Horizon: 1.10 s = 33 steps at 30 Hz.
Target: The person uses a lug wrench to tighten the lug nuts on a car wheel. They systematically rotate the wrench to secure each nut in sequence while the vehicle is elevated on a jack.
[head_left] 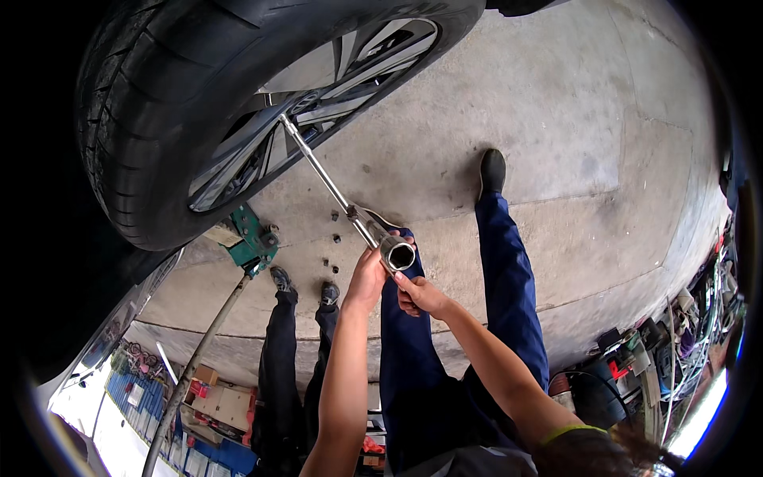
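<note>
A long silver cross wrench (334, 187) reaches from the hub of a car wheel (238, 103), with black tyre and silver spokes, down toward me. Its near end is an open hex socket (397, 255). My left hand (367, 274) is wrapped around the shaft just behind that socket. My right hand (420, 292) sits just below the socket, fingers curled against a side arm of the wrench. Both forearms rise from the lower edge. My legs in blue trousers (509, 278) stretch out over the concrete floor (556, 119).
Several loose wheel nuts (335, 226) lie on the floor under the wrench. A green floor jack (253, 238) with a long grey handle (191, 374) sits under the car. Another person's legs in dark trousers (278, 350) stand nearby. Tools and cables clutter the right rim (675, 342).
</note>
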Motion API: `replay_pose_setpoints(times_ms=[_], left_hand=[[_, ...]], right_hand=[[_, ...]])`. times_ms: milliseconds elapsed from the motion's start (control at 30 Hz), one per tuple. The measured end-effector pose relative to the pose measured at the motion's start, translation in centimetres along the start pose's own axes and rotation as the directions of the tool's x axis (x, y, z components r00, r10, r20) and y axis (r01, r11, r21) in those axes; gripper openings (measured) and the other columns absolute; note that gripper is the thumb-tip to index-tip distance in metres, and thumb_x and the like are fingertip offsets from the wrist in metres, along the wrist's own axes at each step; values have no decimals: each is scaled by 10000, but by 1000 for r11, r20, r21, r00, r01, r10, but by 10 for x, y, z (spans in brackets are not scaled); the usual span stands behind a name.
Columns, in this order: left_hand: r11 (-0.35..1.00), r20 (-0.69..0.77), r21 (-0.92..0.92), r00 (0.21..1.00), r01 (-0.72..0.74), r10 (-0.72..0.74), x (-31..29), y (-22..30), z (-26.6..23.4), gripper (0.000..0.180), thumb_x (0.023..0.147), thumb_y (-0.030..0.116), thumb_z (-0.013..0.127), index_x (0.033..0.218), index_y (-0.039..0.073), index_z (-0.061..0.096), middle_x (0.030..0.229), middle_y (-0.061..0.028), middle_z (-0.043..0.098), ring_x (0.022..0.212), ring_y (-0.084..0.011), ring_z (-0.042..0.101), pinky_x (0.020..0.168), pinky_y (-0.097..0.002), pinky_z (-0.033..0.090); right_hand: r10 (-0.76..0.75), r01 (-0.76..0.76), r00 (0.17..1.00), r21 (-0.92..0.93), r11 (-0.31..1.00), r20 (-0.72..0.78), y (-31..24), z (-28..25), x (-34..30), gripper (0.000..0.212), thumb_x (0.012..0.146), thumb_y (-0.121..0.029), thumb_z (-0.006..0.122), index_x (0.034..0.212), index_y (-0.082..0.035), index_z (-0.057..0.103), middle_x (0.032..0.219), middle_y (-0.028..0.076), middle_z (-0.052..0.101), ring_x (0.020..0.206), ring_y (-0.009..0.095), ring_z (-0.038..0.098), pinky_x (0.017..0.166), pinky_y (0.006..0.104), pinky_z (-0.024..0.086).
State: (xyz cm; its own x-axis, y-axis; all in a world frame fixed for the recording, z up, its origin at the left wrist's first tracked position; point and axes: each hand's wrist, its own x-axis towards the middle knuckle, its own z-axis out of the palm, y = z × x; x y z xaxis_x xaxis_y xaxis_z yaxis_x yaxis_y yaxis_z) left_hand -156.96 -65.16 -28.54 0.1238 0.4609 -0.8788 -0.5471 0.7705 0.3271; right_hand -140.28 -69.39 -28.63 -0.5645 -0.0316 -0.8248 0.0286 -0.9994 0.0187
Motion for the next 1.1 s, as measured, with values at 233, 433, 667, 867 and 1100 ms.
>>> replay_pose_setpoints(times_ms=[233,433,667,867,1100], left_hand=[[945,-279,-223,944,-240,174,7,29,3,683,1033,602,457,1362,6,507,1381,-202,607,1252,-323,612,1092,-473,473],[753,102,-651,994,95,-38,75,53,-39,1031,931,839,320,1422,-61,433,1393,-169,608,1222,-303,622,1038,-375,520],[255,18,-967,1000,14,13,130,34,-54,370,1025,377,607,899,29,598,781,-95,644,653,-206,668,659,-303,637],[568,-155,-821,979,-54,-131,123,28,-50,499,959,545,651,679,148,535,607,-17,581,577,-163,636,522,-269,557],[373,-315,-887,947,-271,-63,111,32,-39,467,928,453,733,670,162,474,585,-13,557,561,-171,589,572,-306,528]], right_hand=[[-26,25,988,-9,1000,-151,3,12,-7,698,948,-721,551,587,-154,362,548,-16,409,447,109,400,435,282,338],[-80,57,950,-85,995,-302,-3,31,1,718,935,-723,575,560,-134,408,530,-13,419,426,96,394,394,279,310],[-757,342,580,-753,562,-301,-81,60,-53,710,893,-276,809,1444,-4,453,1285,208,626,1238,248,586,1035,369,448],[-619,-96,735,-862,-498,276,-240,165,-149,671,792,-220,794,1339,5,477,1186,200,608,1149,325,600,986,447,474],[-469,-289,878,-680,-674,92,-265,109,-123,230,882,-265,707,762,-70,686,695,90,707,694,263,731,635,380,584]])
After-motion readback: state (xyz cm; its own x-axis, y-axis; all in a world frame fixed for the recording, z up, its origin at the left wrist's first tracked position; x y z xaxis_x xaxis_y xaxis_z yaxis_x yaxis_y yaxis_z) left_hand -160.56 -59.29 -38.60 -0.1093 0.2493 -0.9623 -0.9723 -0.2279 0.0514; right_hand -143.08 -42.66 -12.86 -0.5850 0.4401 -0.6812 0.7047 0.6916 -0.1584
